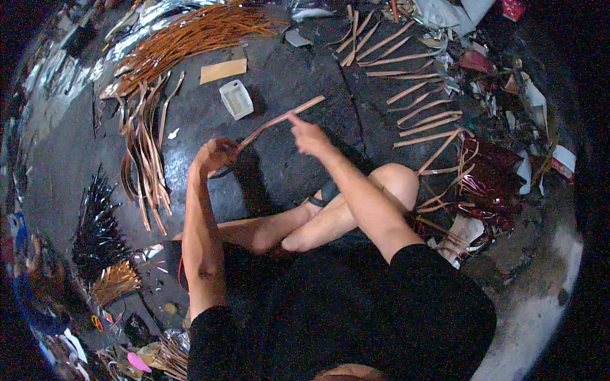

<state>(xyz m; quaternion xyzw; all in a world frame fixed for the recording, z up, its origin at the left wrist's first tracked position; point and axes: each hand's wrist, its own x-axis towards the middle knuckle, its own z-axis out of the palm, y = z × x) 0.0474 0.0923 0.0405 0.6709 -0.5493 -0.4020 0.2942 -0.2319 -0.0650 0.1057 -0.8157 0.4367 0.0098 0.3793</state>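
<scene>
A long, flat brown strip (270, 126) runs slantwise in front of me, its far end pointing up to the right. My left hand (215, 157) is closed round its near end, where a darker curled length loops below the fingers. Partway along, the fingertips of my right hand (309, 137) meet the strip, the other fingers curled in; the grip itself is small and partly blurred. Just beyond the strip stands a small white open box (236, 100) on the dark floor. To the left lies a bunch of long brown strips (147, 149).
Folded brown strips (429, 119) lie in a row at the right, beside dark red glossy bundles (489, 181). An orange-brown pile (197, 39) spreads at the far left, near a tan rectangular piece (223, 71). Black bristly strands (98, 225) lie left. My bent knee (394, 185) is below my right arm.
</scene>
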